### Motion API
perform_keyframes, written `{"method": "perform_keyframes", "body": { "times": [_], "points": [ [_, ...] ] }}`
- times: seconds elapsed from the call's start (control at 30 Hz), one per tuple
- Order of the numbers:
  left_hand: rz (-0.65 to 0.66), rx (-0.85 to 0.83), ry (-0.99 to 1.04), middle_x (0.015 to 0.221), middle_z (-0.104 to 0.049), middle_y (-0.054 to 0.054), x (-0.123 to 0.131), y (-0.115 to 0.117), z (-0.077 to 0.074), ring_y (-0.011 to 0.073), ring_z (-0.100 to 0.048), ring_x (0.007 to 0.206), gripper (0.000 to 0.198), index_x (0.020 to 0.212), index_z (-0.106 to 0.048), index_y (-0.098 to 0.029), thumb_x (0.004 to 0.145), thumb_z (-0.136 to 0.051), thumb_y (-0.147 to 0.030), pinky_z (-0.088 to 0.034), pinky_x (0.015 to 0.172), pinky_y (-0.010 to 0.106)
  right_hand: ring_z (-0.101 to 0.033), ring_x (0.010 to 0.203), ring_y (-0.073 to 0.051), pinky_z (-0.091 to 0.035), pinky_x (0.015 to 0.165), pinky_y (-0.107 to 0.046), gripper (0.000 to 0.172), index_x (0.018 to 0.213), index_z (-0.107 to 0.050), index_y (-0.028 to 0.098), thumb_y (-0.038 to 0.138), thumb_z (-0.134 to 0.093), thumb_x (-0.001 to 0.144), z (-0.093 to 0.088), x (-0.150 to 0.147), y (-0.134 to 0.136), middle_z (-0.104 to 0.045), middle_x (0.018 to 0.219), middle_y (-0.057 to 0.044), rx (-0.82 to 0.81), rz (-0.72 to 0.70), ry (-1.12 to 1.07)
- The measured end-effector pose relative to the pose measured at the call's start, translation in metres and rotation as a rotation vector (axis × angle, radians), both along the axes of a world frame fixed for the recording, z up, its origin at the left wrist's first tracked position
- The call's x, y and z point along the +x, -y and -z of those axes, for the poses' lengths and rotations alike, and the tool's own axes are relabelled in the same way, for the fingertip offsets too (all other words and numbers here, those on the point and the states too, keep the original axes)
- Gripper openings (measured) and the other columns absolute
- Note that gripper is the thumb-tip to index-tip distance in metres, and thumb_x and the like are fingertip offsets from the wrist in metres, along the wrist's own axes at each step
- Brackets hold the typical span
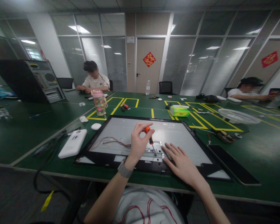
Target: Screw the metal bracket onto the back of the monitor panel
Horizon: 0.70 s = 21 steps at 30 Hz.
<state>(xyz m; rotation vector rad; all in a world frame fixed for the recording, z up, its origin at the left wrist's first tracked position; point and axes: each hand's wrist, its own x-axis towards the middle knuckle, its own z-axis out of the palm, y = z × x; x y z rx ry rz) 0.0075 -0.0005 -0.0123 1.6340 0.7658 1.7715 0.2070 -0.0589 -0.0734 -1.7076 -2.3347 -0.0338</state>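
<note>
My left hand [140,137], with a watch on its wrist, grips an orange and black screwdriver [150,137] between thumb and fingers. The shaft points down at a small metal bracket [157,145] near the front of a large flat monitor panel [121,127]. Whether the tip sits in a screw is too small to tell. My right hand [180,161] lies flat with fingers spread on the panel, its fingertips beside the bracket's right edge. Thin coloured wires [114,141] run left across the panel from under my left hand.
A white power bank [73,143] and a dark phone-like slab [234,164] flank the panel. Beyond it stand a pink-lidded bottle [99,104], a green packet [179,111] and a white oval frame [238,116]. A computer case [29,81] is at left. Two people sit across the table.
</note>
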Motion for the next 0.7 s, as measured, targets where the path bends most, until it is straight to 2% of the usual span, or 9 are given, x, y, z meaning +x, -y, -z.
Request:
{"method": "perform_keyframes", "body": {
  "times": [0.07,0.2,0.3,0.43,0.5,0.63,0.7],
  "points": [
    [-0.002,0.001,-0.009,0.090,-0.064,0.005,-0.0008,0.0005,-0.0006,0.0135,-0.061,0.083,0.018,0.098,-0.073,-0.019,0.085,-0.062,-0.026,-0.048,0.076,0.024,-0.033,0.140,-0.026,-0.027,0.113,-0.051,0.053,0.143,-0.042,0.027,0.051,-0.034,0.097,-0.0003,-0.0001,-0.0001,-0.040,0.150,-0.004,-0.003,0.002,0.004],
    [0.195,-0.057,0.003,0.104,-0.069,0.008,-0.0009,0.0030,-0.0010,0.0155,-0.065,0.092,0.031,0.117,-0.065,-0.021,0.095,-0.044,-0.026,-0.049,0.084,0.028,-0.033,0.139,-0.026,-0.028,0.113,-0.051,0.053,0.143,-0.042,0.027,0.051,-0.035,0.097,-0.0003,-0.0002,-0.0005,-0.040,0.150,-0.004,-0.002,0.004,0.009],
    [0.281,-0.100,0.028,0.110,-0.068,0.009,0.0004,0.0034,-0.0009,0.0157,-0.066,0.089,0.033,0.121,-0.062,-0.021,0.093,-0.048,-0.028,-0.051,0.082,0.028,-0.033,0.140,-0.025,-0.028,0.114,-0.050,0.053,0.143,-0.042,0.027,0.051,-0.034,0.097,-0.0009,-0.0004,-0.0005,-0.040,0.150,-0.004,-0.007,0.003,0.015],
    [0.230,-0.099,0.025,0.097,-0.067,0.006,0.0010,0.0007,-0.0009,0.0135,-0.064,0.083,0.027,0.108,-0.070,-0.020,0.083,-0.064,-0.028,-0.051,0.076,0.024,-0.032,0.140,-0.025,-0.027,0.114,-0.050,0.053,0.144,-0.042,0.026,0.051,-0.034,0.097,-0.0020,-0.0008,0.0000,-0.039,0.150,-0.004,-0.016,0.005,0.023],
    [0.222,-0.100,0.020,0.100,-0.066,0.006,0.0010,-0.0008,-0.0007,0.0138,-0.063,0.085,0.027,0.107,-0.071,-0.020,0.083,-0.064,-0.029,-0.050,0.077,0.023,-0.032,0.140,-0.025,-0.027,0.114,-0.050,0.053,0.144,-0.042,0.026,0.051,-0.034,0.097,-0.0022,-0.0009,0.0003,-0.039,0.150,-0.004,-0.017,0.006,0.018],
    [0.390,-0.180,0.088,0.118,-0.064,0.010,0.0023,-0.0012,0.0002,0.0191,-0.065,0.099,0.036,0.122,-0.063,-0.021,0.092,-0.048,-0.033,-0.050,0.089,0.031,-0.032,0.140,-0.025,-0.027,0.114,-0.050,0.053,0.144,-0.041,0.027,0.051,-0.034,0.097,-0.0024,-0.0006,0.0005,-0.039,0.150,-0.003,-0.013,0.004,0.006],
    [0.459,-0.207,0.126,0.121,-0.063,0.012,0.0034,-0.0005,0.0005,0.0209,-0.066,0.098,0.038,0.125,-0.060,-0.020,0.092,-0.048,-0.035,-0.052,0.086,0.034,-0.032,0.140,-0.026,-0.027,0.114,-0.050,0.053,0.144,-0.042,0.027,0.051,-0.034,0.097,-0.0024,-0.0004,0.0003,-0.040,0.150,-0.004,-0.011,0.001,0.003]
  ]
}}
